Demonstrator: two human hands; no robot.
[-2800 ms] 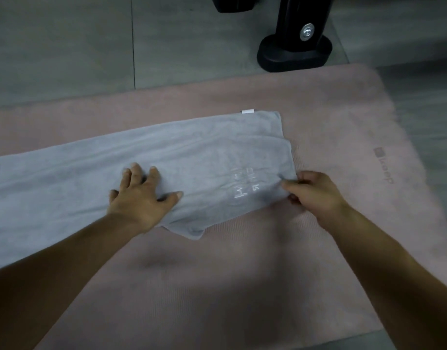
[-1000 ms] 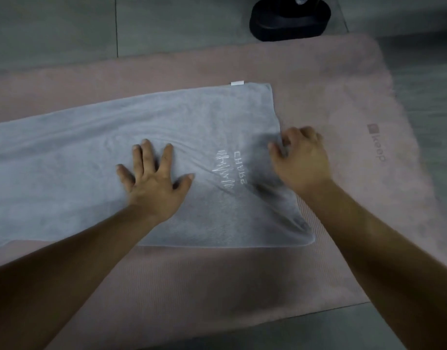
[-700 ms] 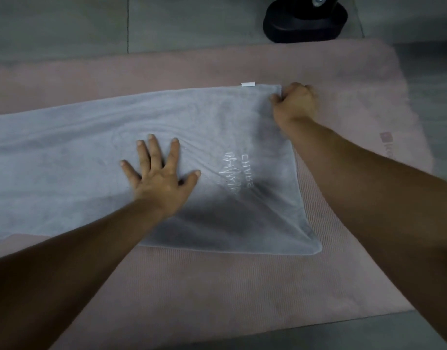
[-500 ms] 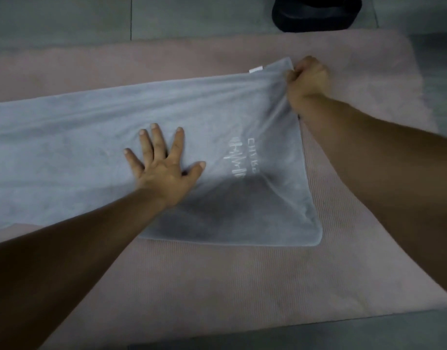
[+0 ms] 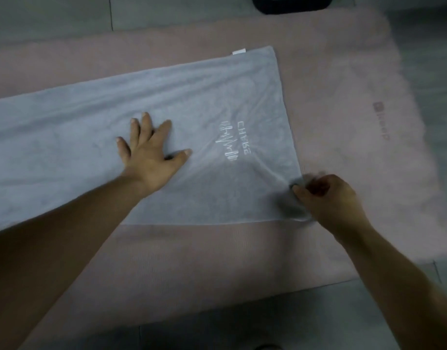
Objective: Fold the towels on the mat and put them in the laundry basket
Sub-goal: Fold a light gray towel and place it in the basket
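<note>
Both hands work the grey towel [image 5: 96, 137]: my left hand [image 5: 151, 157] presses flat, right hand [image 5: 328, 198] pinches its near corner, so next I'd carry that end across.

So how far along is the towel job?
Done: the grey towel lies flat on the pink mat. In hand: left hand presses its middle, right hand pinches its near right corner. Left: the folds and the basket, which is out of view.
</note>
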